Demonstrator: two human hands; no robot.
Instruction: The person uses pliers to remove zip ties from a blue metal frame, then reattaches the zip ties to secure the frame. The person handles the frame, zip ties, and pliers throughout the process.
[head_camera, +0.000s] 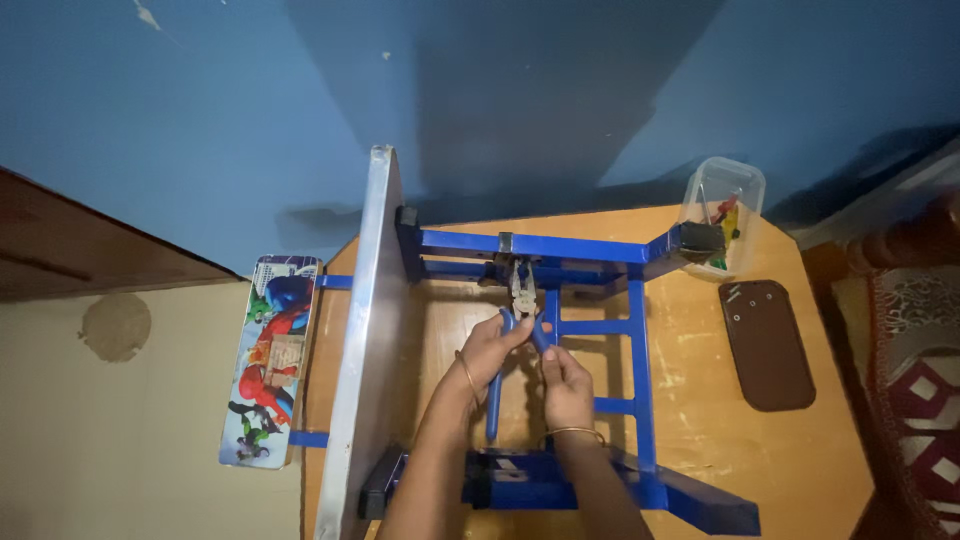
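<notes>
I see left hand (487, 350) fingers curled closed around one blue handle of the pliers (523, 300). Pliers' metal head sits just beyond the fingertips, against the blue metal frame (560, 246). Right hand (566, 384) pinches the other handle.

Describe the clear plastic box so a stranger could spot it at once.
Start at the wooden table with the blue metal frame lying on it. Follow the frame's top bar to its right end; the clear plastic box stands there near the table's far edge. Unlike the flat brown case below it, it is see-through and holds small colourful bits.
</notes>
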